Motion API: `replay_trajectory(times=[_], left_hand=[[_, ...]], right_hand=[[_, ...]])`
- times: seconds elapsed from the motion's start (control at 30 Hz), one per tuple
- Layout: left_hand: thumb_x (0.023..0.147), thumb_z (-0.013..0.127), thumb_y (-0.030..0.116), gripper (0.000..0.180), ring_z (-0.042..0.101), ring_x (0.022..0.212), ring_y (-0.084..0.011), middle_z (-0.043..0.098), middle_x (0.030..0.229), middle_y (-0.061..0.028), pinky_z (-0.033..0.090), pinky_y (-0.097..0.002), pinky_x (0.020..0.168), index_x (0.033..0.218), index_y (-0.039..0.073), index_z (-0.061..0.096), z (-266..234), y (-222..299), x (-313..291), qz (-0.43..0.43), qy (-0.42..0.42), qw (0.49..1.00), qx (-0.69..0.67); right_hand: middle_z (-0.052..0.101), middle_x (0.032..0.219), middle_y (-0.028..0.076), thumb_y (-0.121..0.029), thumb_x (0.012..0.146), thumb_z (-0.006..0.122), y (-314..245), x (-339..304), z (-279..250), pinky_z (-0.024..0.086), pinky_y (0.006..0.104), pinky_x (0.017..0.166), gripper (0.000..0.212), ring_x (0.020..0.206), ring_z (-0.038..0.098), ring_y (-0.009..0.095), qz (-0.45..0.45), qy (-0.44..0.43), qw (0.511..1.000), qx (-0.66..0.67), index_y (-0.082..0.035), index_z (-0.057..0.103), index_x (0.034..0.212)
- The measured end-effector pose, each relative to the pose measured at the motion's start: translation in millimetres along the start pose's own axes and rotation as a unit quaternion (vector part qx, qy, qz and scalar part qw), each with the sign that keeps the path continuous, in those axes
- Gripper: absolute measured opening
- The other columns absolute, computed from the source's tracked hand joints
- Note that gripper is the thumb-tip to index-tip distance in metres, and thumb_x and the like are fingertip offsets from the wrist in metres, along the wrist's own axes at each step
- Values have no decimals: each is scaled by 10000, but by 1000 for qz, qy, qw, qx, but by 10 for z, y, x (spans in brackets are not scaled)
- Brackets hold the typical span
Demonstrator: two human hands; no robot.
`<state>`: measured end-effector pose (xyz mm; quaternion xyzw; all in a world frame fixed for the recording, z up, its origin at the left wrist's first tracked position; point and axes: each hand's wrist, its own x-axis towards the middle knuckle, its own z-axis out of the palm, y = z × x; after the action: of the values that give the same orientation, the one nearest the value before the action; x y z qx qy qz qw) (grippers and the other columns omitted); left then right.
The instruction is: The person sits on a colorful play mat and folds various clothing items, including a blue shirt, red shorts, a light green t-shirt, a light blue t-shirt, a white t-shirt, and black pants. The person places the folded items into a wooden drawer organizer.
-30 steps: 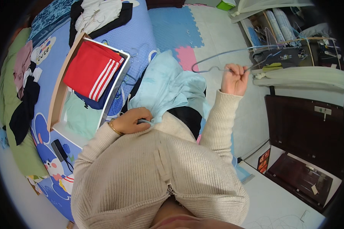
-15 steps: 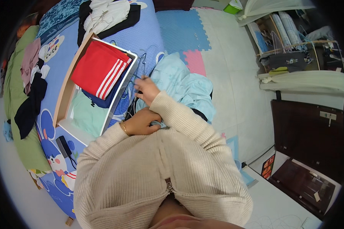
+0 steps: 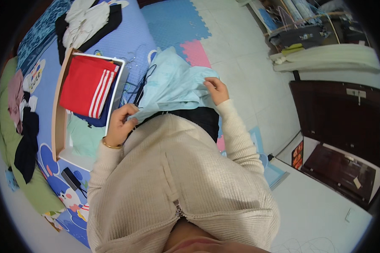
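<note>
A light blue garment (image 3: 169,84) lies spread over my lap, crumpled at its far part. My left hand (image 3: 120,124) is closed on its near left edge, thumb against fingers, beside the drawer. At the right side my right hand (image 3: 216,90) pinches the garment's edge. Left of my lap, on the bed, a white drawer with a wooden front (image 3: 60,114) holds a folded red garment with white stripes (image 3: 86,86). Beneath that is a navy garment (image 3: 90,119), and a mint green one (image 3: 88,137) lies at the drawer's near end.
Thin hangers (image 3: 135,63) lie on the blue bed between drawer and garment. White and black clothes (image 3: 86,25) are heaped beyond the drawer. A black adapter (image 3: 71,178) lies nearer me. Foam mats (image 3: 177,25) cover part of the floor; a clothes rack (image 3: 308,38) stands right.
My right hand has left the hangers, moved right and taken hold of the garment's right edge. My left hand has moved left with the other edge. The garment is now spread wider across my lap.
</note>
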<state>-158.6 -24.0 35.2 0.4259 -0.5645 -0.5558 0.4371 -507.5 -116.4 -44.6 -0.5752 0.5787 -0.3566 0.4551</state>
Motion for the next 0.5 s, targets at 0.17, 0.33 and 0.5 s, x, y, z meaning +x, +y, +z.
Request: replay_trajectory(times=[0.17, 0.33, 0.5], left_hand=[[726, 435, -76, 167, 477, 759, -66, 528, 804, -18, 389, -193, 699, 862, 9, 480, -68, -41, 52, -139, -4, 990, 26], [727, 377, -83, 258, 498, 785, -87, 556, 842, -47, 396, -199, 741, 947, -9, 491, 50, -35, 129, -97, 13, 993, 62], [729, 355, -73, 313, 502, 788, -99, 563, 850, -47, 404, -210, 741, 996, -15, 509, -12, -64, 70, -112, -38, 989, 91]], right_hand=[[621, 997, 69, -157, 822, 625, 205, -447, -360, 455, 302, 792, 258, 921, 575, 186, 53, -2, 997, -55, -45, 600, 1053], [585, 1075, 93, -78, 725, 623, 274, -409, 30, 390, 365, 908, 318, 1053, 492, 281, -128, 11, 974, -187, -88, 602, 1042], [596, 1043, 60, -73, 682, 601, 234, -81, 395, 353, 392, 883, 328, 1017, 487, 264, -161, -27, 946, -280, -151, 623, 999]])
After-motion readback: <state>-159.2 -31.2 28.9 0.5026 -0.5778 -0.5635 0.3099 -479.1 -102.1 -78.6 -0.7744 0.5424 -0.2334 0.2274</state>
